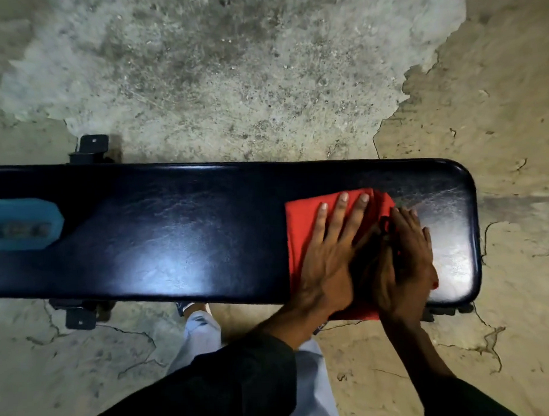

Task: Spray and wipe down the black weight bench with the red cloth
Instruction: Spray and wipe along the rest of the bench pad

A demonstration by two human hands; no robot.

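The black weight bench [174,230] runs left to right across the view, its padded top glossy. A folded red cloth [301,219] lies flat on the pad near the bench's right end. My left hand [327,252] presses on the cloth with fingers straight and spread. Right beside it, my right hand [405,259] lies flat on the cloth's right part, fingers straight and reaching onto the pad. The pad to the right of the cloth shows streaky marks. No spray bottle is in view.
A blue patch with a logo [21,224] marks the bench's left part. Black metal feet [90,149] stick out behind and in front [81,319] of the bench. Cracked concrete floor [231,69] surrounds it. My leg and shoe [198,322] stand close to the near edge.
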